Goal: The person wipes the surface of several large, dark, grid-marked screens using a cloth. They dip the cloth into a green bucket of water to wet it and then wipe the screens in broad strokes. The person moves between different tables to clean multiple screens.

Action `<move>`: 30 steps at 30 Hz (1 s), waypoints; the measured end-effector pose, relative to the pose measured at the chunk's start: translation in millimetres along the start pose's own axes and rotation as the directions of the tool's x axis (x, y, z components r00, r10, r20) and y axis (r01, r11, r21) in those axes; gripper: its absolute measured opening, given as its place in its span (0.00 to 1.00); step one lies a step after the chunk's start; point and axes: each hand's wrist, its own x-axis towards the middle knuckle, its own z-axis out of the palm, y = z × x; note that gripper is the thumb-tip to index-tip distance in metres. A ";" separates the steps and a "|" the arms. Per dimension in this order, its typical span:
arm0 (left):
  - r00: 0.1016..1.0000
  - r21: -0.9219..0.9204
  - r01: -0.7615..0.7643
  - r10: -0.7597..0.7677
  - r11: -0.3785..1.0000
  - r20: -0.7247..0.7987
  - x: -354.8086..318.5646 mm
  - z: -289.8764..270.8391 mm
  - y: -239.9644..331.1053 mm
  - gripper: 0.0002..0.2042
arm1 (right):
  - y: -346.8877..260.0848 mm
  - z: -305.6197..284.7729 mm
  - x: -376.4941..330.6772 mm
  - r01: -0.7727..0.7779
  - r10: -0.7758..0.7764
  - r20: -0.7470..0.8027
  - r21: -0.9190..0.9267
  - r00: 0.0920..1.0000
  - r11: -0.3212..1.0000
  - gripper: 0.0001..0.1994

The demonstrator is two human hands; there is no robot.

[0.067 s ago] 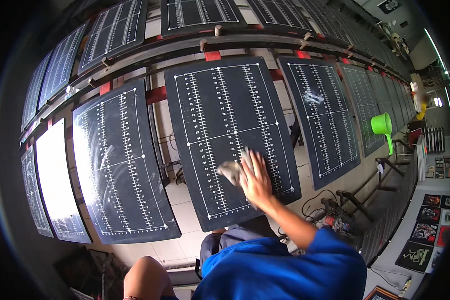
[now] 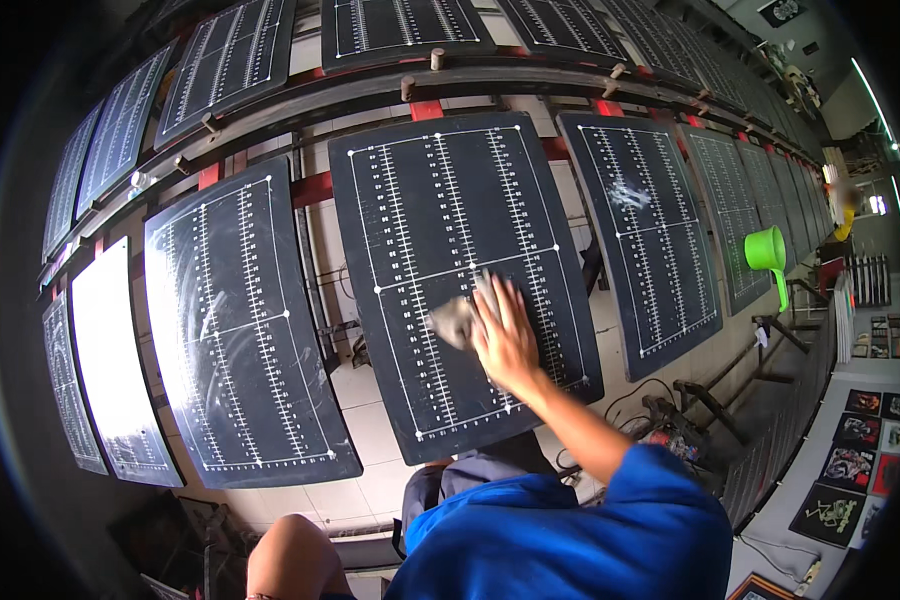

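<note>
Head view: from where I stand, the person leans over a middle board, dark and ruled with white scales, one in a row of similar boards.
Board's seat: it lies over red supports beside a long dark rail, likely so that its whole face can be reached from above.
White scales: they run lengthwise with a crossing line, probably there for lining things up.
Cloth: a crumpled greyish cloth rests on the near half of the middle board, bunched at the thumb side of the right hand, perhaps so the palm can bear down on it.
Right hand: palm down, fingers stretched out and laid close together, tips toward the far edge; blurred, and I cannot tell whether the thumb pinches the cloth.
Right forearm: bare, it slants in from the blue sleeve at lower right, a reach that spans the board's near edge.
Left hand: out of sight, so its state I cannot tell.
Green dipper: a green dipper overlaps another board's edge at right, well apart from the hand.
Pale smear: whitish patch on the neighbouring right-hand board.
</note>
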 end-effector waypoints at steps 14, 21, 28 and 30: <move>0.953 0.218 0.217 -0.158 0.952 -0.257 -62.7 -10.5 -19.2 0.27 | 128.2 52.1 327.9 -0.243 0.215 -0.172 -0.162 0.961 0.956 0.25; 0.431 0.056 0.721 -0.384 0.690 -0.817 -281.7 -53.7 3.8 0.23 | 190.1 14.8 275.4 -0.570 0.533 -0.267 -0.084 0.803 0.817 0.26; -0.136 -0.003 0.987 -0.811 -0.163 -0.569 -546.9 -81.7 4.7 0.32 | 101.4 -34.1 -31.2 -0.501 0.478 -0.207 -0.078 0.854 0.862 0.26; -0.449 0.002 0.873 -0.804 -0.488 -0.389 -581.1 -75.1 8.9 0.31 | 83.4 -51.5 -133.1 -0.557 0.538 -0.181 -0.070 0.823 0.828 0.27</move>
